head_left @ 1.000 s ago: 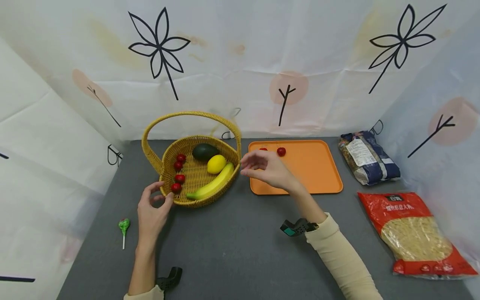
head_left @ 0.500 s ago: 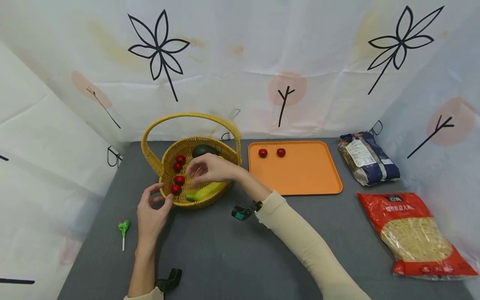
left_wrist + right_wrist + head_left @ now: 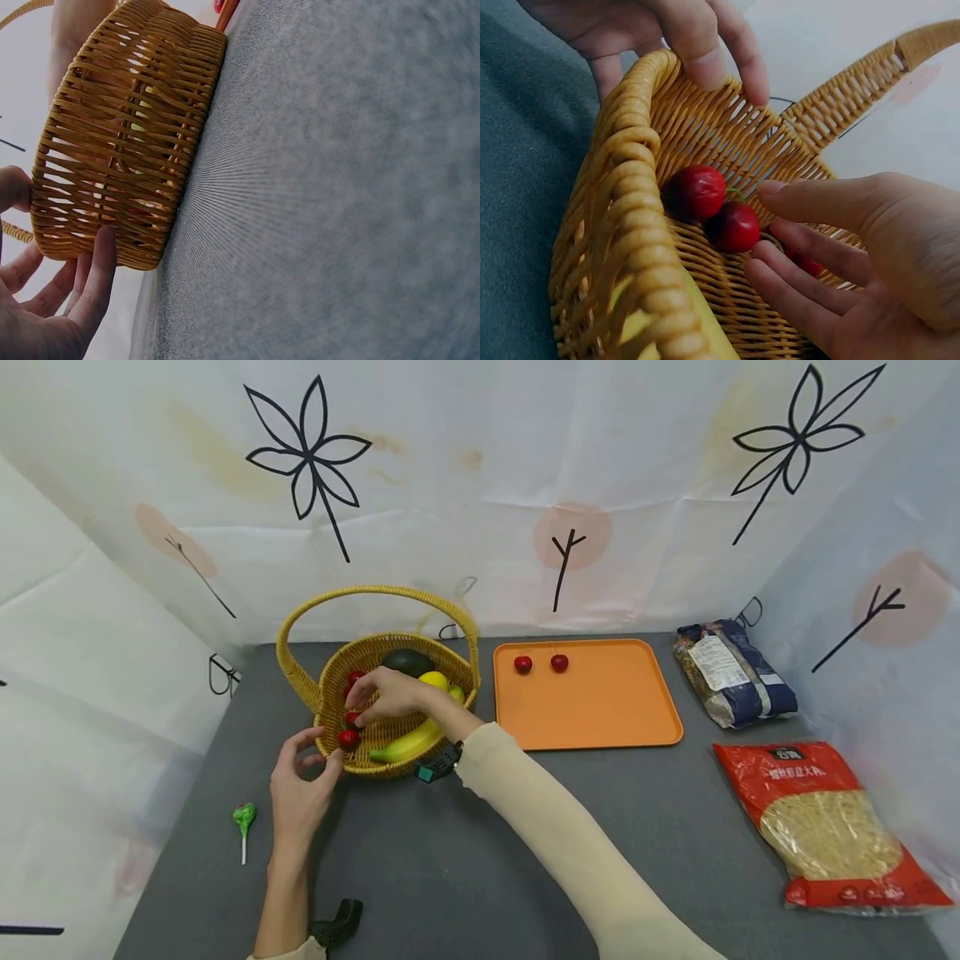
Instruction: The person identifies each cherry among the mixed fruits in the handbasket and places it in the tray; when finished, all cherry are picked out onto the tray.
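My left hand (image 3: 302, 789) grips the near left rim of the yellow wicker basket (image 3: 322, 697), thumb and fingers to either side of the wall. Inside the basket, my right hand (image 3: 392, 695) reaches toward the red cherries (image 3: 348, 739) along the left wall. The right wrist view shows its thumb and fingers apart, beside a cherry (image 3: 733, 226) with a green stem; another cherry (image 3: 697, 192) lies against that one. A banana (image 3: 405, 746), a lemon (image 3: 433, 680) and a dark green avocado (image 3: 408, 662) share the basket. My right hand partly hides some cherries.
An orange tray (image 3: 592, 706) right of the basket bears two cherries (image 3: 522, 664). Farther right lie a blue food bag (image 3: 731, 672) and a red pasta bag (image 3: 828, 827). A green lollipop (image 3: 243, 816) lies at left. The basket's tall handle (image 3: 375, 591) arches over its back.
My right hand has moved left from beside the tray, over the fruit, to the cherries in the basket. The left hand stays at the rim.
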The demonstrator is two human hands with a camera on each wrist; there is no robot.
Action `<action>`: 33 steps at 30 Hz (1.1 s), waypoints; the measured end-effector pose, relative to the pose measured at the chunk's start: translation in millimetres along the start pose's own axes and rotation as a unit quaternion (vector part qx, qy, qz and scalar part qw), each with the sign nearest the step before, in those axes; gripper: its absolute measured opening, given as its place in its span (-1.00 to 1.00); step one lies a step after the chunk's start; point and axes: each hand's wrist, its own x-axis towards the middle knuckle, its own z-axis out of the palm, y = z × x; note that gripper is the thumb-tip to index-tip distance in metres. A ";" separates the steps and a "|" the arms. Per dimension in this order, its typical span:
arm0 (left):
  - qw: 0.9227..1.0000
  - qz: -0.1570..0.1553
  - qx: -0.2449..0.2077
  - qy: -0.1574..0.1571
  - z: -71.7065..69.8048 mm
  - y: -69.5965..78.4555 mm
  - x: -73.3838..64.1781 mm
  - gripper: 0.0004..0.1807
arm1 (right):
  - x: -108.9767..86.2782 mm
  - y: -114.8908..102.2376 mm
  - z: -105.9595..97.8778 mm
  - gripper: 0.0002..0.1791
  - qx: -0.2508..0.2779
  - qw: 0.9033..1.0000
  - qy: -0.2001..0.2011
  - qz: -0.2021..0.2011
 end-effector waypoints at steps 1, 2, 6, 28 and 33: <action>1.000 -0.001 0.000 0.000 0.1 0.3 0.2 -0.50 | 1.4 0.6 1.1 -0.61 0.008 1.000 0.001 0.004; 1.000 -0.002 0.001 -0.001 0.2 0.5 0.4 -0.50 | 2.3 1.0 2.1 -0.61 0.014 1.000 0.002 0.006; 1.000 -0.007 0.003 -0.002 -0.7 0.4 0.3 -0.50 | 5.7 2.5 8.1 -0.60 0.047 0.999 0.000 0.023; 1.000 0.004 0.004 0.002 0.2 -0.9 0.6 -0.49 | 13.6 0.5 20.4 -0.61 0.028 0.996 0.022 0.080; 1.000 0.007 0.007 0.002 0.4 -0.8 0.5 -0.49 | 13.0 -2.6 21.2 -0.59 0.051 0.994 0.019 0.092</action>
